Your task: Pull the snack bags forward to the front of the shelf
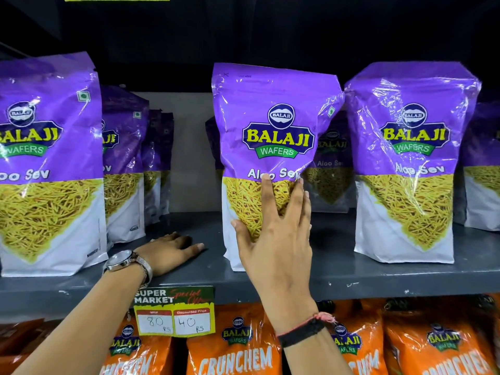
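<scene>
**Aloo Sev row: middle bag at the shelf front, right hand on it**

Obs. Grey shelf (378,277) carries purple snack bags. The middle bag (270,147) stands upright near the front edge, roughly level with the left front bag (46,169) and the right front bag (405,169). Behind them, more bags sit deeper: a stack behind the left bag (123,163), and one behind the middle bag (331,163), partly hidden.

Right hand (273,236): grip spread wide, fingers fanned flat over the lower front of the middle bag, thumb (239,228) on its left side. Palm presses the face; whether any finger wraps the far edge I cannot tell. Reads as a steadying or squaring hold rather than a pinch, since a soft pouch tips easily when slid.

Left hand (170,251): palm down on bare shelf between left and middle bags, fingers loosely extended, holding nothing. Probably bracing, or positioned to reach the rear stack. Wristwatch (121,262) on that wrist.

Judgement. Front row looks set in three places; a gap remains on the shelf where the left hand rests. Rear bags are still back.

Other. Price tag (174,311) clipped to the shelf lip; orange bags (235,347) below, not involved.
</scene>
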`<state>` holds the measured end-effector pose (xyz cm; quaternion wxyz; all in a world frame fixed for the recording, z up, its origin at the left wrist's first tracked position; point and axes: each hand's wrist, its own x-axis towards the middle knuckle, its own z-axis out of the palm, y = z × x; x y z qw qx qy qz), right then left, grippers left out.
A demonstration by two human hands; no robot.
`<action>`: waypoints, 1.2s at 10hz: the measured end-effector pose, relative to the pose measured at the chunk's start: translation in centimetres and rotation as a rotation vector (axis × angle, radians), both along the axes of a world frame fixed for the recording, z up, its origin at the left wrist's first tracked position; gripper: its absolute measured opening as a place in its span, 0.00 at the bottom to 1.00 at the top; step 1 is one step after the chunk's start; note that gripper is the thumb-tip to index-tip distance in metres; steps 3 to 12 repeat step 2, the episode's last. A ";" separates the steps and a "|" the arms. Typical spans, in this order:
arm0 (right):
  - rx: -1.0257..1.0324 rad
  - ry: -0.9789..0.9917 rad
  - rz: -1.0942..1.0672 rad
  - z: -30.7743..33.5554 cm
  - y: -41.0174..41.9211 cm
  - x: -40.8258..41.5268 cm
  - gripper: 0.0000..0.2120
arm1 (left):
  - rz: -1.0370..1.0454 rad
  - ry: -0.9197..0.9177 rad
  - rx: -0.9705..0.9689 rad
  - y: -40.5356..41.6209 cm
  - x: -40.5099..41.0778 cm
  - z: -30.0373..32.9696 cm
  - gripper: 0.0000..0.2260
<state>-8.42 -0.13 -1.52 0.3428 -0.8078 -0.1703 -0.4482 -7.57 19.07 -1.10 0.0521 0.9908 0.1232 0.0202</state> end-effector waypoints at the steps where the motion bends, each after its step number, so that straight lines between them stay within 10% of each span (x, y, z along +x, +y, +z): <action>1: -0.014 0.004 0.008 0.1 0.0 -0.3 0.35 | 0.006 -0.002 -0.015 0.0 0.1 -0.1 0.28; 12: -0.062 0.019 0.007 0.3 -1.1 -1.1 0.36 | 0.026 -0.055 -0.028 0.1 0.1 -0.1 0.30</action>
